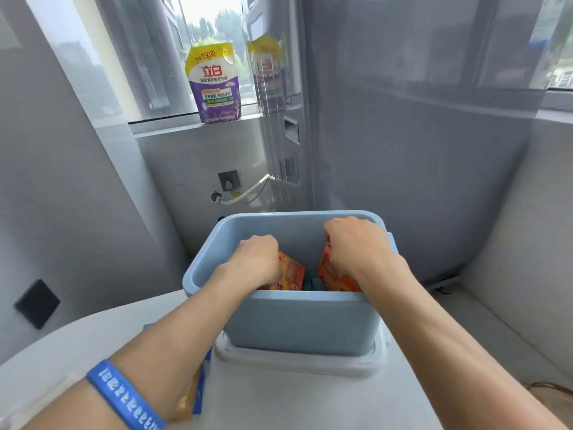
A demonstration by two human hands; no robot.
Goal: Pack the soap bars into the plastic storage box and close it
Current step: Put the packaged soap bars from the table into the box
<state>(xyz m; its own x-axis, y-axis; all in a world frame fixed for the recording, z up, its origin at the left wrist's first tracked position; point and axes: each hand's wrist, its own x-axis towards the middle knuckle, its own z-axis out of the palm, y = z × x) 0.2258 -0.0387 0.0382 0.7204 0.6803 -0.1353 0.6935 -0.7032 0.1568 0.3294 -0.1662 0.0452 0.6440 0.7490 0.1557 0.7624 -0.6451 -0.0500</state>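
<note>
packing step: my left hand [259, 261] and right hand [353, 243] each gripped an orange soap pack [293, 271] inside the blue box [297, 321]; next, release both.

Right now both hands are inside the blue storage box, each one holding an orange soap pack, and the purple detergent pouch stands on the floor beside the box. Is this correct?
Not quite. The purple detergent pouch stands on the windowsill, not on the floor, as the head view shows. The rest holds: the left hand and right hand are inside the blue storage box, each holding an orange soap pack.
</note>
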